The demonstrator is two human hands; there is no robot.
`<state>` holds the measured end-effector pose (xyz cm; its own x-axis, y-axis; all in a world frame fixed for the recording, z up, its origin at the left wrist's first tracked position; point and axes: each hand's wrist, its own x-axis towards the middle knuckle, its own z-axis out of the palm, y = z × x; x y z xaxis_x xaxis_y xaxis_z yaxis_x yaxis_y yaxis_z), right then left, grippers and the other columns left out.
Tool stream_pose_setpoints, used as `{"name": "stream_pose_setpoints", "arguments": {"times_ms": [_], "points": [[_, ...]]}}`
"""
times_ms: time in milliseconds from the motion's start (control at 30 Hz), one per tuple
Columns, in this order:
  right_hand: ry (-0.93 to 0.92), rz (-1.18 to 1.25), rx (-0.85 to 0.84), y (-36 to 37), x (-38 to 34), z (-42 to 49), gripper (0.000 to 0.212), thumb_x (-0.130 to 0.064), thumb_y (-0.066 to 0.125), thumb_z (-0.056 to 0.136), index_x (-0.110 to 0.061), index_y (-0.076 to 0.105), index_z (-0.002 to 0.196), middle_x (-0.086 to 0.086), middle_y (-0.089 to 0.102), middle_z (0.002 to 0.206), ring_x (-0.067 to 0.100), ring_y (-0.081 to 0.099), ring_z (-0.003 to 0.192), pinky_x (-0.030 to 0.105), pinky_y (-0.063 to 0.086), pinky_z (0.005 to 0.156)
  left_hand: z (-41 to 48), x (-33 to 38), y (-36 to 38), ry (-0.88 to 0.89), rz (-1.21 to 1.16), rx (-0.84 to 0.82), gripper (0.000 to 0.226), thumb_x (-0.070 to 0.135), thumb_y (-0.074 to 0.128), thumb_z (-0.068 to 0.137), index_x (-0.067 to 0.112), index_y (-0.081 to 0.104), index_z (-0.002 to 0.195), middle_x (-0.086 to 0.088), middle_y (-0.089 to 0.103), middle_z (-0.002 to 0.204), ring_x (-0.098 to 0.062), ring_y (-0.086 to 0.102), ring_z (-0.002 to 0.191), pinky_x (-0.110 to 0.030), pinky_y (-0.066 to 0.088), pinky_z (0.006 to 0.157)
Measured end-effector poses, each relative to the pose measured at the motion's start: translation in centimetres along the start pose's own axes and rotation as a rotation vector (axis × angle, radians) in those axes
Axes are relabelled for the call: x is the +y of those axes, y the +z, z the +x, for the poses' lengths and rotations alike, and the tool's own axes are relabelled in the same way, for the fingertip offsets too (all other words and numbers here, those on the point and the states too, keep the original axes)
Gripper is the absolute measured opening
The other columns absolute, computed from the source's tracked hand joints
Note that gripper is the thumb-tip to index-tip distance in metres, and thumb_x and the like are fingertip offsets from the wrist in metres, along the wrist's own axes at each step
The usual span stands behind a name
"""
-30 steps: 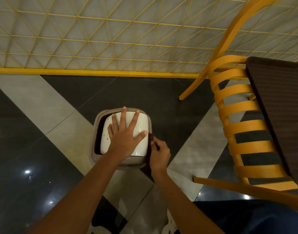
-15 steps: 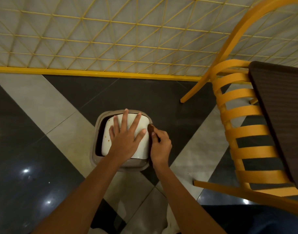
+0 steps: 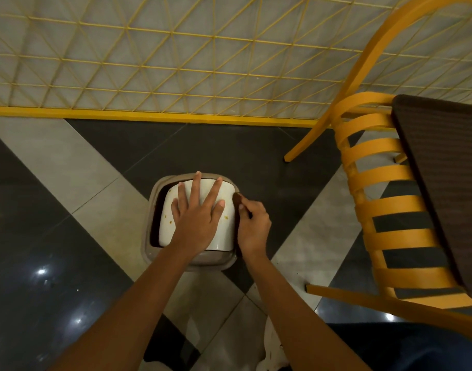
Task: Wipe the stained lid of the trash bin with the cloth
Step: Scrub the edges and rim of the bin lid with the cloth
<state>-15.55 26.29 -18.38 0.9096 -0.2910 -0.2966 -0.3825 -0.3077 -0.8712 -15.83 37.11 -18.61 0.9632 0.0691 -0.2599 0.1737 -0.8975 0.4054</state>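
Observation:
A small trash bin (image 3: 149,253) with a grey-brown rim stands on the floor below me. Its white lid (image 3: 166,210) carries small orange-brown stains near the left edge and on the right side. My left hand (image 3: 197,212) lies flat on the lid, fingers spread. My right hand (image 3: 253,226) is closed on a dark brown cloth (image 3: 237,200), pressed against the bin's right rim beside the lid. Most of the cloth is hidden by the hand.
A yellow slatted chair (image 3: 384,207) with a dark cushion (image 3: 443,167) stands close on the right. A yellow lattice fence (image 3: 176,65) with a yellow base rail runs along the back. The floor has black and grey tiles (image 3: 55,162).
My right hand with the cloth has slid forward along the bin's right rim, from the near corner to about midway. My left hand stays flat on the lid.

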Motion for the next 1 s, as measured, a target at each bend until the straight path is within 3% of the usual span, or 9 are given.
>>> {"name": "stream_pose_setpoints", "arguments": {"times_ms": [100,200,333,433,533,600,733,867,1000], "points": [[-0.074,-0.035,0.008,-0.6,0.8,-3.1,0.027,-0.008,0.05,0.091,-0.016,0.062,0.113,-0.008,0.056,0.107,0.004,0.05,0.101,0.012,0.039,0.094,-0.1,0.0,0.1,0.01,-0.002,0.008,0.064,0.061,-0.001,0.079,0.044,-0.005,0.141,0.002,-0.012,0.155,-0.033,-0.01,0.142,-0.049,0.004,0.113],[-0.175,-0.083,-0.006,-0.9,1.2,-6.9,0.033,-0.005,0.052,0.089,-0.023,0.059,0.116,-0.024,0.046,0.1,-0.008,0.043,0.099,0.0,0.032,0.092,-0.1,-0.1,0.1,0.013,-0.008,0.009,0.06,0.054,0.007,0.084,0.043,-0.002,0.142,0.001,-0.012,0.155,-0.033,-0.01,0.142,-0.05,0.004,0.113],[-0.124,-0.088,0.009,-0.2,0.1,-4.2,0.028,-0.008,0.05,0.09,-0.018,0.062,0.114,-0.014,0.048,0.102,0.001,0.044,0.1,0.002,0.033,0.087,-0.1,0.1,-0.2,0.001,-0.015,-0.005,0.052,0.048,0.02,0.096,0.042,0.0,0.143,0.002,-0.012,0.155,-0.033,-0.012,0.141,-0.051,0.003,0.113],[-0.037,-0.079,0.019,0.0,-0.8,-1.8,0.025,-0.012,0.05,0.091,-0.013,0.063,0.112,-0.005,0.054,0.107,0.013,0.05,0.106,0.011,0.037,0.089,0.0,0.3,-0.2,-0.008,-0.01,-0.011,0.052,0.052,0.016,0.094,0.042,0.0,0.143,0.002,-0.012,0.155,-0.033,-0.011,0.142,-0.051,0.003,0.113],[-0.098,-0.113,-0.038,-0.6,-0.8,-3.9,0.027,-0.01,0.05,0.09,-0.015,0.062,0.114,-0.02,0.045,0.097,0.008,0.046,0.103,0.006,0.036,0.086,-0.2,0.2,-0.2,-0.003,0.003,-0.001,0.063,0.055,0.007,0.083,0.041,0.0,0.143,0.001,-0.011,0.156,-0.033,-0.009,0.142,-0.05,0.004,0.113],[-0.156,-0.132,-0.072,-1.0,0.2,-6.6,0.031,-0.007,0.052,0.089,-0.019,0.061,0.116,-0.027,0.04,0.096,-0.001,0.043,0.101,0.01,0.038,0.093,-0.3,0.2,-0.2,-0.003,-0.018,0.0,0.063,0.055,0.008,0.082,0.041,0.002,0.144,0.001,-0.01,0.156,-0.033,-0.009,0.142,-0.05,0.004,0.113],[-0.159,-0.041,-0.097,-1.0,1.4,-9.9,0.032,-0.004,0.057,0.085,-0.021,0.061,0.111,-0.01,0.049,0.107,-0.015,0.038,0.105,0.005,0.031,0.099,-0.3,0.1,-0.4,-0.005,-0.034,-0.002,0.062,0.056,0.008,0.083,0.043,0.004,0.143,0.003,-0.011,0.155,-0.032,-0.011,0.142,-0.049,0.002,0.113],[-0.116,-0.017,0.045,-0.6,1.0,-7.3,0.033,-0.004,0.054,0.087,-0.028,0.058,0.111,-0.019,0.045,0.095,-0.001,0.044,0.096,0.005,0.035,0.092,-0.2,0.4,-0.6,-0.012,-0.054,0.003,0.05,0.048,0.022,0.096,0.042,0.006,0.143,0.003,-0.01,0.156,-0.031,-0.01,0.142,-0.05,0.003,0.113],[-0.066,-0.005,0.025,-0.3,1.0,-8.6,0.037,-0.004,0.055,0.086,-0.036,0.054,0.106,-0.009,0.049,0.102,-0.007,0.044,0.1,0.004,0.034,0.092,-0.1,0.4,-0.6,-0.002,-0.062,0.017,0.052,0.045,0.026,0.095,0.042,0.005,0.143,0.002,-0.009,0.156,-0.032,-0.008,0.142,-0.05,0.004,0.113]]}}
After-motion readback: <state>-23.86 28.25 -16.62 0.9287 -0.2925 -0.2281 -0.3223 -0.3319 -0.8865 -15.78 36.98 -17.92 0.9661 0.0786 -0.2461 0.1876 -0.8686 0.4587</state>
